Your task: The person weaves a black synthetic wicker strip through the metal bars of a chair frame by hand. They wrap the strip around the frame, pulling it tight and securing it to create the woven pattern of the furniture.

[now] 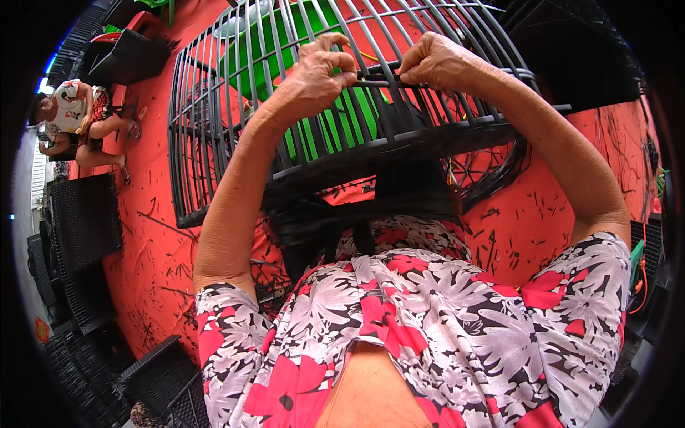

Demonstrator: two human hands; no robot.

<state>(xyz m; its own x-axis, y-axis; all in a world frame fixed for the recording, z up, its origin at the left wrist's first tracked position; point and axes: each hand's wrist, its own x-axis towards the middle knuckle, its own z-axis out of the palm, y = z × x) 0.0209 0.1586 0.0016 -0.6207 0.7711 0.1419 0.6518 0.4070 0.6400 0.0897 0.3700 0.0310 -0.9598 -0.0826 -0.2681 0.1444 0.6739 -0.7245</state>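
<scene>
Black plastic rattan strand [374, 83] is pinched at both ends of a short stretch: the left hand [314, 75] has thumb and fingers pressed together on it, and the right hand [437, 63] is closed on it just beside, the two grips nearly touching. The strand lies across the upright bars of a dark, curved chair frame [214, 135], which is held up in front of the chest, above the lap. Below the grips, several rows of strand are already woven into a dense band [399, 146]; above and to the left of them the bars stand bare.

The strand is judged to be light, springy and rather slick, so it is best taken close to the bar it wraps, where both grips sit now. The frame looks stiff and bulky but not heavy.

Behind the bars, beyond the grips, a green plastic object [335, 121] shows through. Loose strand ends [499, 171] hang below the right grip and could snag. Cut scraps litter the red floor [564, 143]. Far to the left of the grips another person [78, 118] sits, and woven black panels [82, 221] are stacked there.
</scene>
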